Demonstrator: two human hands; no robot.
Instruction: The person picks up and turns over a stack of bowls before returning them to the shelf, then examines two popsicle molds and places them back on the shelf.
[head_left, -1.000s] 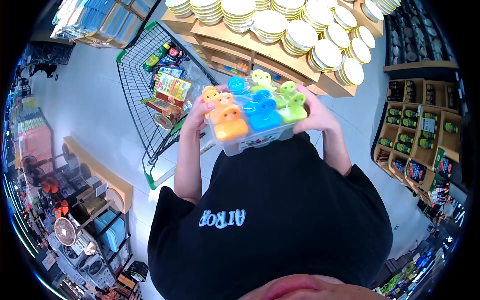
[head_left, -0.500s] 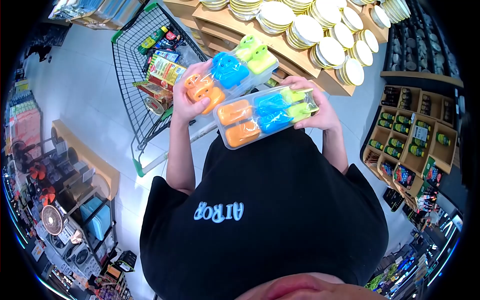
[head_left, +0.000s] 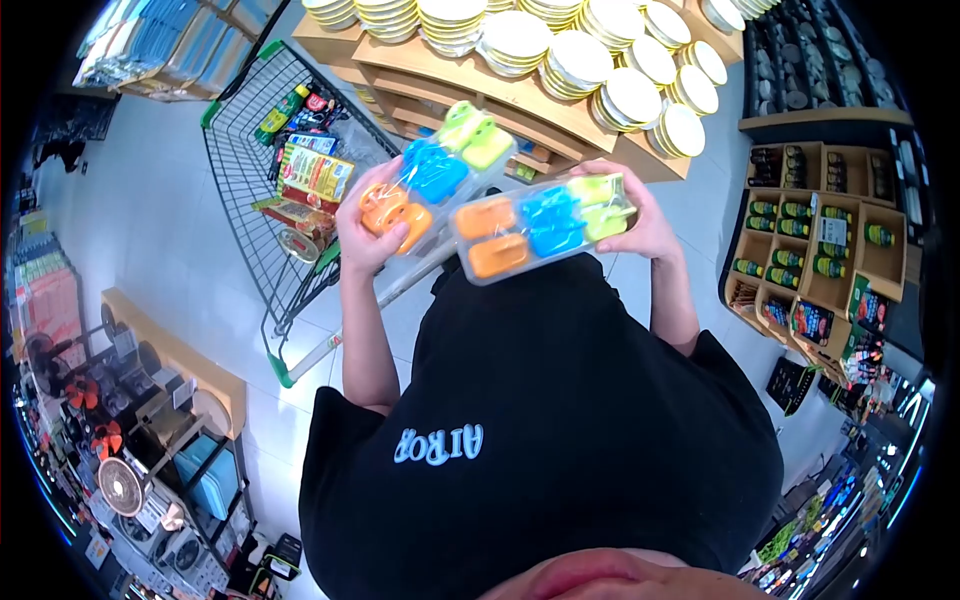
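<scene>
My left hand (head_left: 366,232) is closed around the orange end of a clear-wrapped ice pop mould set (head_left: 432,172), tilted up toward the shelf. It has orange, blue and green animal-shaped tops. My right hand (head_left: 642,222) grips the green end of a second, similar ice pop mould set (head_left: 520,226), which lies nearly level in front of my chest. That one shows paired orange, blue and green pieces in a clear plastic tray. The two packs are close together, the left one further from me.
A green-trimmed wire shopping cart (head_left: 240,165) with packaged groceries (head_left: 315,172) stands at left. Ahead, a wooden shelf (head_left: 450,75) holds stacked white plates (head_left: 515,42). Jars (head_left: 785,228) fill a rack at right; fans (head_left: 122,485) stand on a display at lower left.
The two packs have moved apart slightly; the left one shifted left and down, the right one a little right. The cart and plate shelf appear further left in view.
</scene>
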